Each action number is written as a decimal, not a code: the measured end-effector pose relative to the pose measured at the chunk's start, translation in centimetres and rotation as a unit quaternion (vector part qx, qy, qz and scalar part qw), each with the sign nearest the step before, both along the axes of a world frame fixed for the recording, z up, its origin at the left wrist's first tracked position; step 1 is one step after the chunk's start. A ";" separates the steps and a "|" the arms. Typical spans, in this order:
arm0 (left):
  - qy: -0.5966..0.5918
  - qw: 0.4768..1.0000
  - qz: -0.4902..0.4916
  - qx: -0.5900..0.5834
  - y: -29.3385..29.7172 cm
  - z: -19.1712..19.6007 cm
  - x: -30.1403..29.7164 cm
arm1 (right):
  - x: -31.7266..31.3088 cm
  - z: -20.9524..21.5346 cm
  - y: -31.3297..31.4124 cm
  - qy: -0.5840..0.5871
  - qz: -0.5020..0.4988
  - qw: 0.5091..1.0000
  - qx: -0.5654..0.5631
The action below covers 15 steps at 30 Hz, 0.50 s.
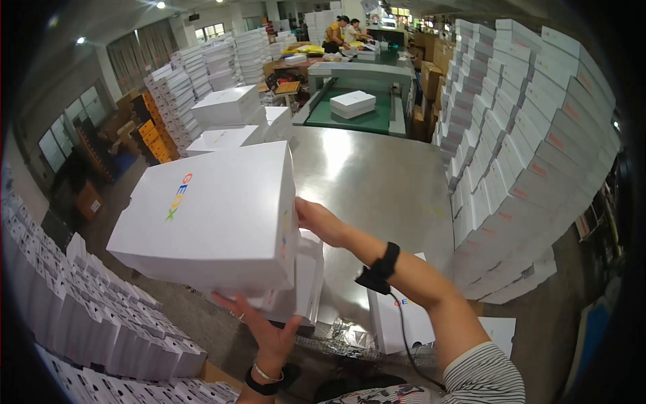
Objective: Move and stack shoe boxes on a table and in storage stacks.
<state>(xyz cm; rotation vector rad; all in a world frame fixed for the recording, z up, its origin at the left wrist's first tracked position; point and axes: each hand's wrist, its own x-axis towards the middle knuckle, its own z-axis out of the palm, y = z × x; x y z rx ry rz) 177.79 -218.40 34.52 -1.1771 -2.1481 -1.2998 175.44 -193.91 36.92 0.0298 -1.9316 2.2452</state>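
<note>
A white shoebox with multicoloured lettering on its lid is held up, tilted, over the left edge of the metal table. My left hand supports it from below; the fingertips go out of sight under its near side and the thumb stands apart. Against the box's right end presses my right hand, its fingers partly hidden behind the corner. Beneath the held box, more white cardboard rests on the table, mostly covered. Under my right forearm lies another white box piece with coloured lettering.
Tall stacks of white boxes line the right side, with more box stacks at lower left. Other boxes stand beyond the held one. A white box sits on a green conveyor. Two people work far back.
</note>
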 end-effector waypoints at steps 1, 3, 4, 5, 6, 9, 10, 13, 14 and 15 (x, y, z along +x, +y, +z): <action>0.005 0.999 0.006 0.037 -0.1 -0.3 0.1 | 1.5 0.4 0.2 -0.003 -0.006 1.000 -0.005; 0.001 0.998 0.009 0.065 -0.5 -0.5 0.4 | 4.5 0.9 0.7 -0.014 0.019 0.999 0.035; -0.008 0.994 -0.001 0.106 -0.8 0.0 1.0 | 6.9 1.8 1.5 -0.016 -0.021 0.998 0.060; -0.019 0.989 -0.010 0.148 -0.8 0.0 1.4 | 8.0 -0.1 3.4 -0.044 -0.112 0.988 0.094; -0.026 0.989 -0.024 0.146 -2.1 -1.3 2.2 | 10.3 -1.9 5.9 -0.063 -0.200 0.962 0.174; -0.178 0.952 -0.230 -0.094 -6.6 -8.0 3.9 | 19.4 -9.1 12.8 -0.277 -0.333 0.831 0.349; -0.195 0.916 -0.326 -0.127 -5.2 -9.7 5.1 | 23.6 -13.2 14.8 -0.377 -0.313 0.796 0.355; -0.434 0.825 -0.326 -0.155 1.0 -15.3 8.7 | 30.4 -18.5 9.8 -0.530 -0.237 0.814 -0.002; -0.501 0.801 -0.310 -0.110 2.6 -20.0 9.3 | 31.2 -21.0 7.4 -0.473 -0.251 0.844 0.021; -0.499 0.795 -0.326 -0.114 5.2 -22.5 9.3 | 32.1 -22.7 5.6 -0.416 -0.271 0.867 0.044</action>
